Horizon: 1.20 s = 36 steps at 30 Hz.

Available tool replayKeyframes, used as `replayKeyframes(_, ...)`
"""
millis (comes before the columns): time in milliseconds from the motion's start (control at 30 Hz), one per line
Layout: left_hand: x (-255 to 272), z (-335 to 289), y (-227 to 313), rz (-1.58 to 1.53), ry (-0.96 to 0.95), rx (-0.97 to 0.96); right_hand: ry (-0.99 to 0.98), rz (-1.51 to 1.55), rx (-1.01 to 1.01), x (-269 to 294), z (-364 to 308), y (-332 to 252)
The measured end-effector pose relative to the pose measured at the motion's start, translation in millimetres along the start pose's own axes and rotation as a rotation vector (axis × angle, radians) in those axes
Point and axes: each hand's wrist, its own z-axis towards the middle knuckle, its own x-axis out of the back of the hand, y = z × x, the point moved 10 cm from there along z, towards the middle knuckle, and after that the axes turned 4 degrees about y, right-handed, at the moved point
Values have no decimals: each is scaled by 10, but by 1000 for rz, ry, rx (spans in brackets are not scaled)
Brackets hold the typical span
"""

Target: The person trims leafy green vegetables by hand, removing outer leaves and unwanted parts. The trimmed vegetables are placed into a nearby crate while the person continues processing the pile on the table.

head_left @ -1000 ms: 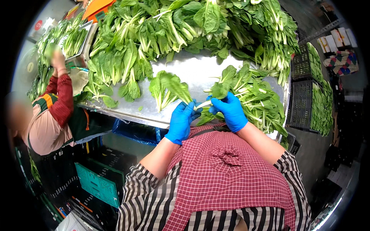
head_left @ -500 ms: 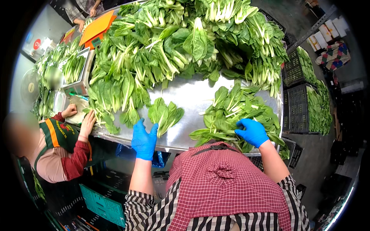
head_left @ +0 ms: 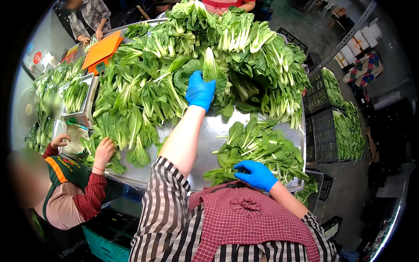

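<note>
Though left grip unclear, hands (head_left: 200, 91) (head_left: 256, 175) at greens (head_left: 148, 78).

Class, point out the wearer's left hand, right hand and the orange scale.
Left hand (head_left: 200, 91), head view: back of blue glove.
Right hand (head_left: 258, 175), head view: back of blue glove.
Orange scale (head_left: 103, 50), head view: its flat top.

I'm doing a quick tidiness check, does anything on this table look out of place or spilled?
Nothing looks plainly spilled. The one untidy spot is the loose pile of greens just beyond the right hand: its leaves and stems point various ways, while the stacked greens at the far side lie mostly aligned.
</note>
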Motion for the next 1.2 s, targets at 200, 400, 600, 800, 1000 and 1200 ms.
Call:
replayKeyframes(200, 297, -702, 333, -285, -33, -281, 38, 736, -183, 257, 137, 171)
replayKeyframes(400, 508, -1515, 424, 38, -156, -726, -119, 1276, -259, 109, 455, -100)
replayKeyframes(600, 708, -1539, 126, 72, -61, -453, 71, 995, -189, 75, 440, -115)
replayKeyframes(800, 204, -2276, -601, -717, -547, 575, 136, 944, -105, 31, 367, -112)
replayKeyframes(1000, 26, -2527, -295, -966, -627, 690, 142, 762, -134, -88, 251, -35)
replayKeyframes(1200, 46, -2578, -320, -863, -586, 694, 252, 585, -91, -57, 167, 49)
